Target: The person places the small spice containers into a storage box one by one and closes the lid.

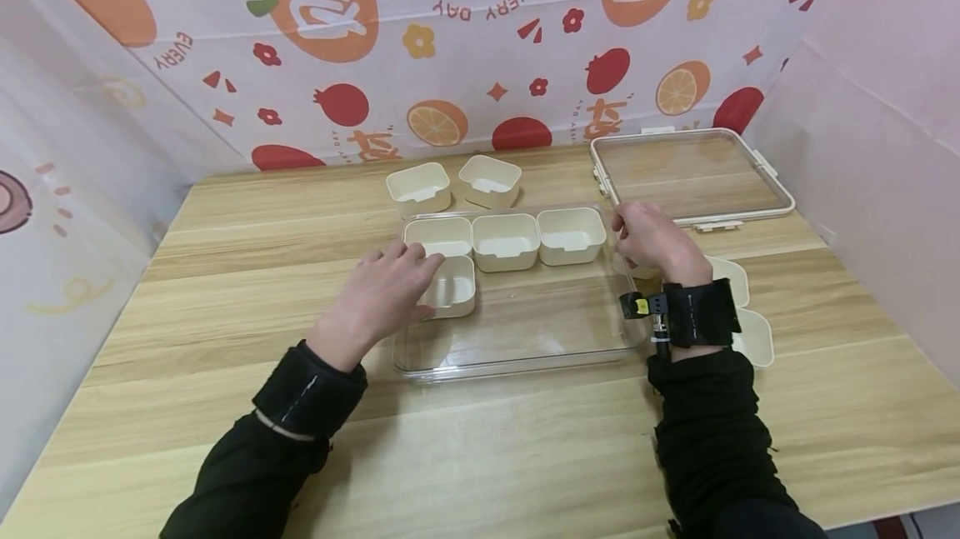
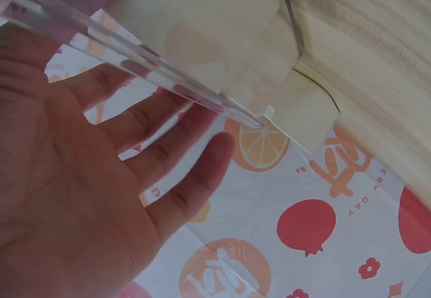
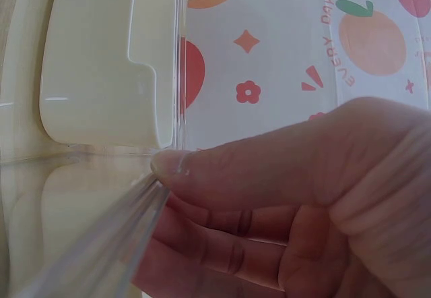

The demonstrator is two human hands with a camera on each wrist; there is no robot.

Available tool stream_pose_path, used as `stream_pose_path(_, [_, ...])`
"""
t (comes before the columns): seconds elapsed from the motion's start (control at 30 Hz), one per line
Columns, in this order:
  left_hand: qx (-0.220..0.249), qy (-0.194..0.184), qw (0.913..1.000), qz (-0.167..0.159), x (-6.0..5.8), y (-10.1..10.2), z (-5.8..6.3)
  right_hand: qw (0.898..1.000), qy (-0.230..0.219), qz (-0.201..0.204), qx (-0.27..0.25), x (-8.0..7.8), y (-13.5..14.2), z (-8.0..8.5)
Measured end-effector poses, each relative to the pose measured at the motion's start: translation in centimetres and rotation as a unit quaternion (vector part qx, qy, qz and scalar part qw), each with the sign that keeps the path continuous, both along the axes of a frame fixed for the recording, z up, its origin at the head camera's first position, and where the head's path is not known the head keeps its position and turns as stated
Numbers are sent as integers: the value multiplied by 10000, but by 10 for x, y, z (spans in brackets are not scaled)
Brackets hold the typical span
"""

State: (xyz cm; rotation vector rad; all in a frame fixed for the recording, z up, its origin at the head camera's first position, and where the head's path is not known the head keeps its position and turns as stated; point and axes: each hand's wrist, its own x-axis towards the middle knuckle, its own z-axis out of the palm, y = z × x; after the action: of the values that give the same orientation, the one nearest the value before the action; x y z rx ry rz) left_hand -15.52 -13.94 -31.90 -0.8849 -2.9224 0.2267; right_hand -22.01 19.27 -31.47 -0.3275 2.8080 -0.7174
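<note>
A clear plastic storage box (image 1: 540,331) stands on the wooden table, holding several cream bins: a back row of three, and one cream bin (image 1: 455,293) at front left. My left hand (image 1: 390,285) is over the box's left rim, beside that front bin. In the left wrist view its fingers (image 2: 182,190) are extended outside the clear wall, and the thumb is partly hidden. My right hand (image 1: 652,239) pinches the box's right rim. The right wrist view shows the thumb (image 3: 229,176) against the rim, fingers on the other side, with a cream bin (image 3: 101,75) close by.
Two cream bins, one on the left (image 1: 418,187) and one on the right (image 1: 491,179), sit behind the box. A clear lid with white edging (image 1: 750,214) lies at back right. More cream bins (image 1: 756,339) are partly hidden by the right wrist. A fruit-print cloth (image 1: 465,47) hangs behind.
</note>
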Motion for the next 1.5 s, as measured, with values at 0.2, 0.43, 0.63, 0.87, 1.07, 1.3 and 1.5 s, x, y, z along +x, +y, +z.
stream_pose_path(0.2, [-88,68,9999,17,2,0,0,10000,-24,20,-4,1,0,0])
stream_pose_path(0.43, [-81,-27,10000,29,2,1,1,10000,10,8,34,0,0,0])
stream_pose_path(0.63, [-69,-112,9999,15,1,0,2,10000,19,4,14,-1,0,0])
stream_pose_path(0.87, [-28,-195,9998,1,0,0,3,10000,18,-1,21,-1,0,1])
stream_pose_path(1.07, [481,-558,9968,324,-5,-5,11,10000,-61,32,1,-1,0,1])
stream_pose_path(1.3, [927,-18,9952,326,-19,-17,29,10000,-90,-12,-7,-1,0,2])
stream_pose_path(1.5, [1004,-91,9936,508,-34,-28,32,10000,-69,-11,0,-2,-1,0])
